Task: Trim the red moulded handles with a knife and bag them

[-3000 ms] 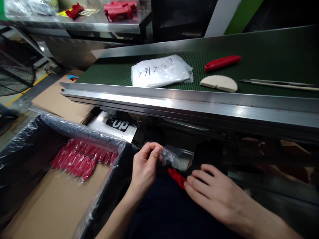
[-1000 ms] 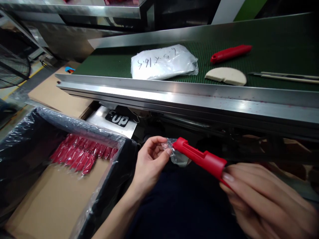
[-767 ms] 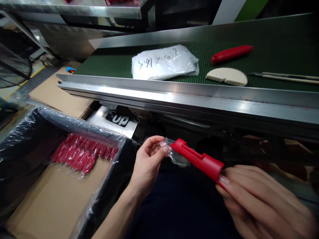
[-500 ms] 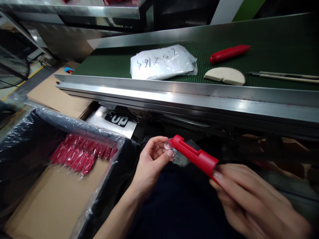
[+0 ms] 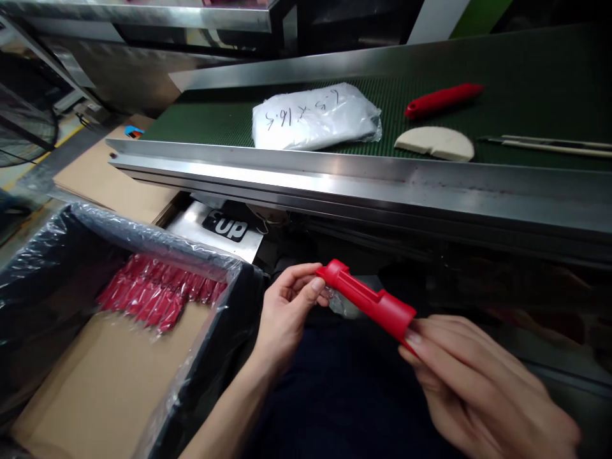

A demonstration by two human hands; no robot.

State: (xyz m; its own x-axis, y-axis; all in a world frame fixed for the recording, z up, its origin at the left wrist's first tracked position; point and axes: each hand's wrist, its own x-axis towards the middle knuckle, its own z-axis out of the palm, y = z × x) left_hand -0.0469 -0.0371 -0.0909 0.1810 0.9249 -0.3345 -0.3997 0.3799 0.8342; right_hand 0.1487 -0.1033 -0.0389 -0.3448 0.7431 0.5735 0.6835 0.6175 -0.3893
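Observation:
A hollow red plastic tube (image 5: 362,294) with a cut-out along its side slants in front of my body. My right hand (image 5: 471,366) is closed on its wider lower end, thumb on top. At the narrow upper end, my left hand (image 5: 291,306) pinches around the tip, thumb against forefinger. A crumpled clear plastic bag (image 5: 340,305) hangs from the left fingers, below and behind the tube. How much of the tip the bag covers I cannot tell. A similar red piece (image 5: 444,101) lies on the green conveyor belt (image 5: 205,118).
On the belt lie a pack of plastic bags (image 5: 315,118) with handwriting, a beige half-round pad (image 5: 435,141) and a slim cutter-like tool (image 5: 549,145). A metal rail (image 5: 335,175) edges the belt. Lower left, a plastic-lined box (image 5: 229,280) holds rows of bagged red pieces (image 5: 148,293) on cardboard.
My left thumb and forefinger have come up against the tube's narrow tip; less of the bag shows around them. The right hand keeps its grip and has shifted slightly left with the tube.

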